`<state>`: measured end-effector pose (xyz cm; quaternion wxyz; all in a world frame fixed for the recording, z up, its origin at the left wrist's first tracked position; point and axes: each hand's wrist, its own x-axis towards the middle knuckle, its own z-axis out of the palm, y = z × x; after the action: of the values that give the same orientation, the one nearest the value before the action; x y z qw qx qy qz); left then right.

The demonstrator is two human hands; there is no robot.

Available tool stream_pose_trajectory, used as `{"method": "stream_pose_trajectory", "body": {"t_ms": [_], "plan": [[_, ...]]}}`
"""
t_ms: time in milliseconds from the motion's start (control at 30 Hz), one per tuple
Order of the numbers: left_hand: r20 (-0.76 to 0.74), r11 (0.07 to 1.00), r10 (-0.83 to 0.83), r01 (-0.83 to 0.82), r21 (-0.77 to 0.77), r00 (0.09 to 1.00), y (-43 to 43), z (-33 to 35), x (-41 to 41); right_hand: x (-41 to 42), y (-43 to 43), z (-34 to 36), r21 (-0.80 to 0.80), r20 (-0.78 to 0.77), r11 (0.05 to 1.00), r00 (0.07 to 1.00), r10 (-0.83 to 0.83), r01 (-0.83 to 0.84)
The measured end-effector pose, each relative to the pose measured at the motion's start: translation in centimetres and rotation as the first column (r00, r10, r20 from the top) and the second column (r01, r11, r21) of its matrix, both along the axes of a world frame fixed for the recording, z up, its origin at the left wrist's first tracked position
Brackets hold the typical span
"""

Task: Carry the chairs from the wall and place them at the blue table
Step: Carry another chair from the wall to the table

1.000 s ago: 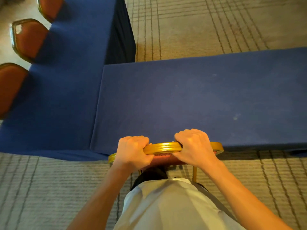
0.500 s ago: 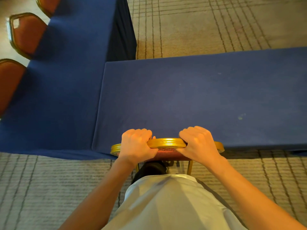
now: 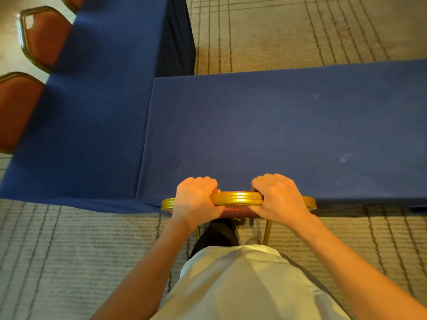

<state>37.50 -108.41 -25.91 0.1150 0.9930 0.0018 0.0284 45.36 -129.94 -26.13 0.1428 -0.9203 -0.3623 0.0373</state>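
Inspection from the remote station: the chair [image 3: 235, 210] stands at the near long edge of the blue table [image 3: 277, 125], its back toward me and its gold top rail [image 3: 236, 198] level with the table's edge. The seat is hidden under the table, and only two rear legs [image 3: 268, 232] show above the carpet [image 3: 69, 250] (I cannot tell whether the feet are fully down). My left hand [image 3: 196, 199] is clenched over the rail left of centre, and my right hand [image 3: 277, 197] is clenched over it right of centre. Both have fingers curled over the far side, and a bare stretch of rail lies between them. I judge the frame to be metal, so stiff and moderately heavy, and unlikely to flex under a push. The glossy finish may be slippery, so a full wrap on the rail with hands apart is the sound hold. The padded back would give and should not take the load. An adjoining table [image 3: 97, 107] on the left has two further chairs [image 3: 44, 35] at its far side.
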Motion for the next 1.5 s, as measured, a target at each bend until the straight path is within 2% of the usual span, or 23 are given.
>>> {"method": "stream_pose_trajectory", "body": {"t_ms": [100,333,467,567,700,933,1067,1167,1267,1400,1500], "plan": [[-0.003,1.0,0.018,-0.018,-0.001,1.0,0.2,0.5,0.6,0.5,0.4,0.1,0.019,0.063,1.0,0.998,-0.001,-0.001],[0.114,0.998,-0.023,0.029,-0.057,0.993,-0.6,0.4,-0.5,-0.5,-0.4,0.1,0.019,0.105,0.999,0.994,0.035,-0.037],[0.044,1.0,-0.022,0.022,-0.002,0.999,-0.6,-1.4,-2.4,-2.1,-0.3,-0.6,-0.012,0.127,0.994,0.986,0.105,-0.104],[-0.04,0.997,-0.043,0.046,0.069,0.998,-0.5,-3.5,-4.0,-3.6,0.0,-2.3,-0.065,0.055,0.99,0.99,0.126,-0.123],[-0.066,0.994,-0.021,0.028,0.106,0.998,-0.5,-5.7,-4.5,-3.9,-0.4,-3.7,-0.146,-0.079,0.98,0.989,0.121,-0.132],[-0.212,0.995,0.051,-0.031,0.097,0.976,-1.1,-5.6,-4.0,-2.9,-0.7,-4.8,-0.145,-0.107,0.972,0.979,0.172,-0.187],[-0.261,0.994,0.071,-0.045,0.104,0.963,-1.6,-6.7,-4.5,-3.5,-0.6,-6.6,-0.18,-0.18,0.959,0.966,0.185,-0.217],[-0.259,0.991,0.124,-0.106,0.083,0.958,-1.6,-8.3,-5.9,-4.7,-0.5,-7.6,-0.151,-0.252,0.98,0.964,0.09,-0.131],[-0.234,0.974,0.208,-0.222,-0.036,0.95,-1.5,-9.2,-7.0,-4.8,-0.4,-8.0,-0.141,-0.31,0.984,0.949,0.057,-0.106],[-0.17,0.972,0.203,-0.22,-0.085,0.964,-1.6,-9.3,-7.1,-4.4,-0.8,-7.8,-0.143,-0.322,0.985,0.945,0.047,-0.098],[-0.177,0.966,0.211,-0.233,-0.116,0.961,-2.0,-8.5,-6.5,-4.0,-0.9,-7.7,-0.124,-0.337,0.989,0.941,0.035,-0.081]]}}
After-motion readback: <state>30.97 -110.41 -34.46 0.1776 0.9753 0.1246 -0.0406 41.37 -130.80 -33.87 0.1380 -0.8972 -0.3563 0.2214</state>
